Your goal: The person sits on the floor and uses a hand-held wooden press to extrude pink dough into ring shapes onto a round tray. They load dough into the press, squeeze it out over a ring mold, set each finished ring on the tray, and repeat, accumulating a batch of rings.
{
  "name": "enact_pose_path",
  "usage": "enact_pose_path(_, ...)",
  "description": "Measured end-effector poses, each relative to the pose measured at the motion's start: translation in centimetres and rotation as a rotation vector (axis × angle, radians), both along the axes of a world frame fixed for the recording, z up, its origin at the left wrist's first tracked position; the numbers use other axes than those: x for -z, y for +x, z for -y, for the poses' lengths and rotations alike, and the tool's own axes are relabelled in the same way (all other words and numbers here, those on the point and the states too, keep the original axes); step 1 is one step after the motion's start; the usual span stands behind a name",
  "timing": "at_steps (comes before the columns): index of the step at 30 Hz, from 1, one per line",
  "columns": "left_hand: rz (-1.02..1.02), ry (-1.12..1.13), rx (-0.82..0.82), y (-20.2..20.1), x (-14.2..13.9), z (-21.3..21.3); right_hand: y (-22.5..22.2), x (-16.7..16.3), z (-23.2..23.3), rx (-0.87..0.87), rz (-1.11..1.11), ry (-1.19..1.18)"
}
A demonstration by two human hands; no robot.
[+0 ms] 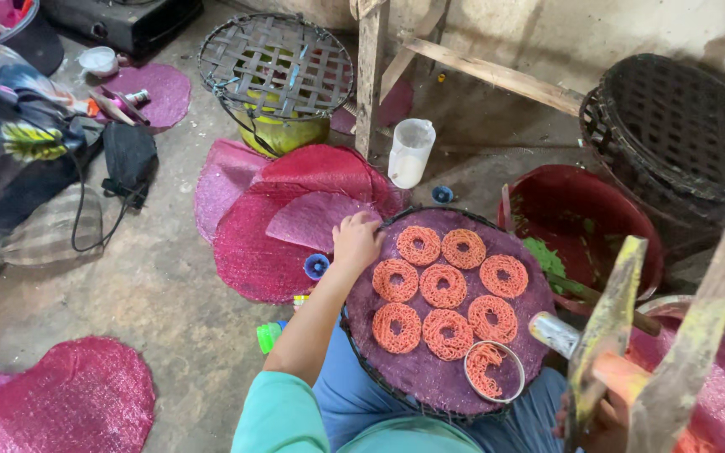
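My left hand (356, 241) grips the far left rim of a round woven tray covered with a purple mesh mat (430, 377). Several orange noodle rings (442, 285) lie on the mat in rows. A metal ring mould (494, 370) holds a half-laid orange ring at the near right. My right hand (606, 419) holds a wooden-handled press (631, 335) with a metal cylinder (554, 333), its nozzle just above the mould. The tray rests over my lap.
Pink and red mesh mats (295, 210) lie stacked to the left, another (69, 394) at the near left. A white jug (410, 151), a basket-covered yellow bucket (277, 75), a red basin (581, 226) and dark baskets (681, 134) stand around. A wooden post (369, 75) rises behind.
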State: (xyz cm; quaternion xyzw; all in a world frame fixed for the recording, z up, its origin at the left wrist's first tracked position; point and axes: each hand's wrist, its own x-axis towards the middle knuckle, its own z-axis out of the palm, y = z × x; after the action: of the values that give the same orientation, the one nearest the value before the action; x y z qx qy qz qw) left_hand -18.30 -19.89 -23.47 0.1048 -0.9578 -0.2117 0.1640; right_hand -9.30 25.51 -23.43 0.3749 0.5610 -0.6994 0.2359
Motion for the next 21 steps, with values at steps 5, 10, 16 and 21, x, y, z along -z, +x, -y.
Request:
enact_pose_path(5, -0.071, -0.047, 0.019, 0.6, 0.7, -1.1, 0.3, 1.9, -3.5, -0.085, -0.177, -0.485)
enact_pose_path(10, -0.048, 0.228, -0.062, 0.0, 0.1, -1.5, 1.1, 2.1, -4.6, -0.135, -0.297, -0.561)
enact_pose_path(16, -0.169, 0.09, -0.016, -0.2, -0.8, -2.1, 3.4, 2.4, -6.4, -0.387, -0.773, -0.462)
enact_pose_path(21, -0.201, -0.078, 0.023, -0.1, -0.9, -3.0, 3.9, 3.4, -8.7, -0.467, -0.903, -0.392)
